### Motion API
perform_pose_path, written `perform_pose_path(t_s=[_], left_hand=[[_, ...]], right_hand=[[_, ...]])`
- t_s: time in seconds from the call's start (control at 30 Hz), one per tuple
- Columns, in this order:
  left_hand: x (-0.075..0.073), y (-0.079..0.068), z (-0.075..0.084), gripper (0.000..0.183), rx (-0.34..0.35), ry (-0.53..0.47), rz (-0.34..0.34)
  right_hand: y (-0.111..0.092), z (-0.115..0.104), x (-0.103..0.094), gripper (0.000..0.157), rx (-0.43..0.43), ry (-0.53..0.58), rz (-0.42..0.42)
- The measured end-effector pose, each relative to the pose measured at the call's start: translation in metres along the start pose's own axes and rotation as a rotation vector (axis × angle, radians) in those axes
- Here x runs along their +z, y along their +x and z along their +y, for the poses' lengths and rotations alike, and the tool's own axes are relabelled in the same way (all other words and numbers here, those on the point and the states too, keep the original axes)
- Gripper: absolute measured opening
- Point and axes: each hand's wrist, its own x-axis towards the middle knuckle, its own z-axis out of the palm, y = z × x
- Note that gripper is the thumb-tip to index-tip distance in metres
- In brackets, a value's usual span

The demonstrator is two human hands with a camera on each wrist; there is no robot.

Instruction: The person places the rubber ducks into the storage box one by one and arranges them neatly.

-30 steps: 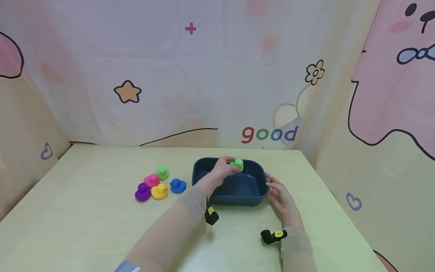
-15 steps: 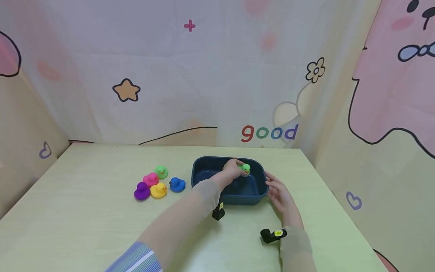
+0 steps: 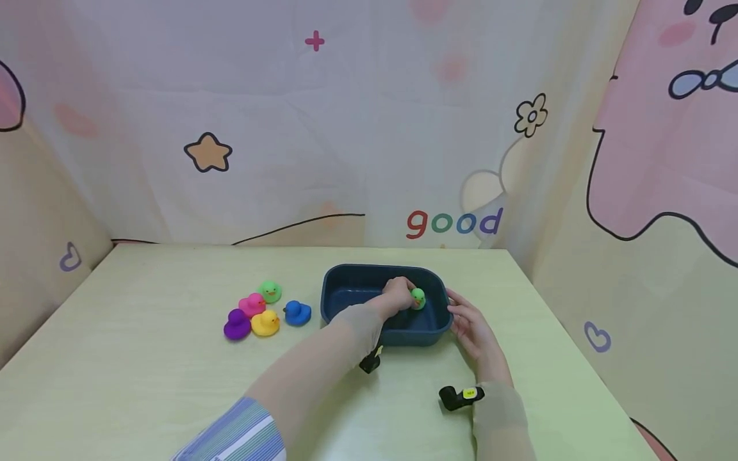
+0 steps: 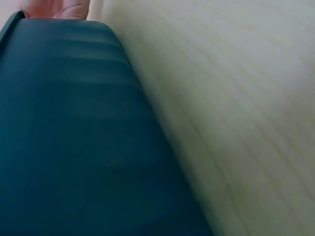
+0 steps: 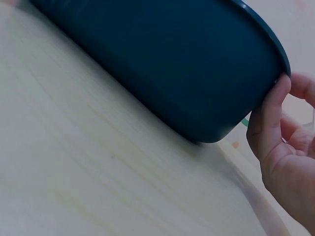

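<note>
Down inside the dark blue basin (image 3: 412, 338), my left hand (image 3: 399, 294) holds a green rubber duck (image 3: 419, 299) near the basin's right end. The duck's head shows past the fingers, while its lower body is hidden. At the basin's right end wall, my right hand (image 3: 475, 333) touches the outside with extended fingers. The right wrist view has this hand (image 5: 290, 157) against the corner just below the rim. Only the basin's outer wall (image 4: 93, 128), the table and part of a hand appear in the left wrist view; the duck is out of its sight.
Left of the basin, several rubber ducks stand together: green (image 3: 270, 292), pink (image 3: 252, 305), purple (image 3: 237, 324) and yellow (image 3: 266, 323). A blue duck (image 3: 297, 313) is closer to the basin. Patterned cloth (image 3: 277, 128) hangs behind the pale table (image 3: 144, 358).
My left hand has moved right and lowered the green duck deeper into the basin. My right hand stays against the basin's end. The view has shifted slightly.
</note>
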Motion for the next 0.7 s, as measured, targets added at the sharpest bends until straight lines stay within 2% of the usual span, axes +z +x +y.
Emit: perform_pose_path(t_s=[0.17,0.3,0.43,0.57,0.7], left_hand=[[-0.001,-0.012,0.003,0.037,0.027,0.077,0.021],[-0.004,-0.019,0.003,0.037,0.046,0.126,0.008],[-0.014,-0.028,0.004,0.048,0.067,0.147,-0.039],[-0.027,-0.035,0.003,0.064,0.119,0.172,-0.096],[-0.041,-0.040,-0.004,0.069,0.154,0.207,-0.182]], right_hand=[[0.001,0.000,0.001,0.039,-0.006,0.009,-0.009],[0.000,0.000,0.002,0.038,-0.005,0.009,-0.020],[0.000,0.000,0.002,0.036,-0.008,0.011,-0.035],[0.001,0.000,0.001,0.036,-0.021,0.026,-0.049],[0.001,0.002,0.000,0.038,-0.031,0.030,-0.068]])
